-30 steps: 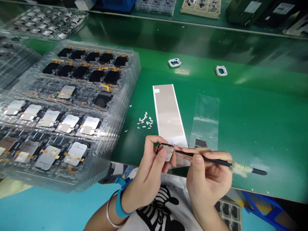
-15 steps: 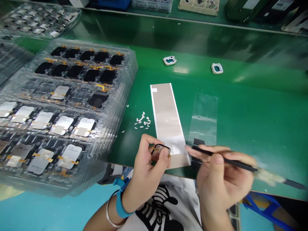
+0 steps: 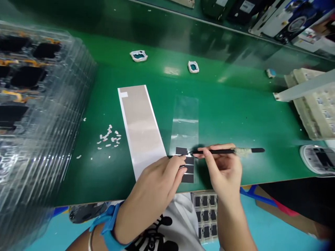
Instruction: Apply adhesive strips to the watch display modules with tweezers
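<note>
My left hand [image 3: 159,176] is closed on a small black-rimmed screen [image 3: 182,166]; only its dark edge shows between thumb and fingers. My right hand [image 3: 226,165] grips a slim black pointed tool [image 3: 220,151], wrapped near its rear in pale tape. Its thin tip is at the black rectangular strips [image 3: 188,178], which lie in a column on a clear film sheet [image 3: 185,118]. The left fingertips cover part of these strips. Left of the film lies a long beige sheet with white edges [image 3: 141,122], its lower end behind my left hand.
Small white scraps [image 3: 108,137] lie left of the beige sheet. Stacked clear trays [image 3: 78,80] with screens rise at the left. Two white frames [image 3: 138,55] sit farther back. At the right are a pale tray [image 3: 309,115] and a white-rimmed round container [image 3: 312,160].
The view has swung right. My left hand has moved with the screen from the beige sheet to the film, turning palm down. The tool's tip has come to the black strips.
</note>
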A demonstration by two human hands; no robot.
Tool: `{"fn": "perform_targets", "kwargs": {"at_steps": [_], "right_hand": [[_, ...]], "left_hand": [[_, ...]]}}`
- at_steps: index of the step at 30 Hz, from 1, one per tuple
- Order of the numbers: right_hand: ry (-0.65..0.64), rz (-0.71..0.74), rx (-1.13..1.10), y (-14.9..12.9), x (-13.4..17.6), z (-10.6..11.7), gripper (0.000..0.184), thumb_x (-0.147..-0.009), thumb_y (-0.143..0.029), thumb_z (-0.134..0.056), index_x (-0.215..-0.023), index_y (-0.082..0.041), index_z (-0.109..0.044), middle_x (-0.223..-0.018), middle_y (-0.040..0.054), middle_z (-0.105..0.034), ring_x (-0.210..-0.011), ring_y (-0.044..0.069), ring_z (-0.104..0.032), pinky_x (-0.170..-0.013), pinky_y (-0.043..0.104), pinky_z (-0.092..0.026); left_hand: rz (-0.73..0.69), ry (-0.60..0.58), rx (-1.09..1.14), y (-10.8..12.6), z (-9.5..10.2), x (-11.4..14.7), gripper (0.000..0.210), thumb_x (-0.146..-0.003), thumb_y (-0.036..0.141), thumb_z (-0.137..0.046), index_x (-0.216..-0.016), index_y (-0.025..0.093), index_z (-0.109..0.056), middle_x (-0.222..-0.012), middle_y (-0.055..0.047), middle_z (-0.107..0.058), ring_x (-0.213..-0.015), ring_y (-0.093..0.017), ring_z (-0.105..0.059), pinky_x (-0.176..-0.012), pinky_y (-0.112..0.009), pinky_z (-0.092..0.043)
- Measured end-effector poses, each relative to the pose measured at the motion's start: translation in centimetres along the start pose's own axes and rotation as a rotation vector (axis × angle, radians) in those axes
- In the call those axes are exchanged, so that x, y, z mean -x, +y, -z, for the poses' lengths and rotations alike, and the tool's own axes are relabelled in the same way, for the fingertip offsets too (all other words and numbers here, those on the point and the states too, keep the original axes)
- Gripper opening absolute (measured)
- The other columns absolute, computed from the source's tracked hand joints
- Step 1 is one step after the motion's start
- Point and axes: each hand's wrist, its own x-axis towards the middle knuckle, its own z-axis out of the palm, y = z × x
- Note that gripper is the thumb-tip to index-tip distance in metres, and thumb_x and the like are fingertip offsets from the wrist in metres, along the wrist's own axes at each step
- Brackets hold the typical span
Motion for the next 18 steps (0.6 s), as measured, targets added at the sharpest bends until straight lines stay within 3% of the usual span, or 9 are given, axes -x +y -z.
{"fn": "perform_targets", "kwargs": {"at_steps": [7, 11, 18], "right_hand": [[0.001, -0.052, -0.002, -0.05, 0.11, 0.29, 0.009, -0.087, -0.022, -0.073, -0.088, -0.021, -0.065, -0.084, 0.0041, -0.075, -0.064, 0.018, -0.075, -0.064, 0.027, -0.066], [-0.013, 0.008, -0.023, 0.11, 0.10, 0.25, 0.009, -0.087, -0.019, -0.073, -0.089, -0.020, -0.065, -0.083, 0.0030, -0.074, -0.064, 0.017, -0.076, -0.062, 0.022, -0.065], [0.052, 0.011, -0.067, 0.28, -0.01, 0.31, 0.015, -0.088, -0.021, -0.073, -0.091, -0.019, -0.059, -0.081, 0.0027, -0.075, -0.063, 0.018, -0.076, -0.063, 0.024, -0.065]], "left_hand": [[-0.029, 0.002, -0.084, -0.03, -0.18, -0.39, 0.012, -0.104, 0.020, -0.043, -0.116, 0.021, -0.048, -0.095, -0.006, -0.071, -0.083, -0.024, -0.072, -0.066, -0.039, -0.061], [-0.012, -0.021, -0.062, -0.14, -0.31, -0.37, 0.014, -0.104, 0.022, -0.044, -0.117, 0.022, -0.048, -0.099, -0.007, -0.071, -0.085, -0.025, -0.072, -0.067, -0.039, -0.061], [0.112, -0.002, 0.086, -0.29, -0.59, -0.42, 0.012, -0.104, 0.022, -0.044, -0.115, 0.023, -0.050, -0.107, -0.006, -0.070, -0.089, -0.021, -0.069, -0.071, -0.034, -0.058]]}}
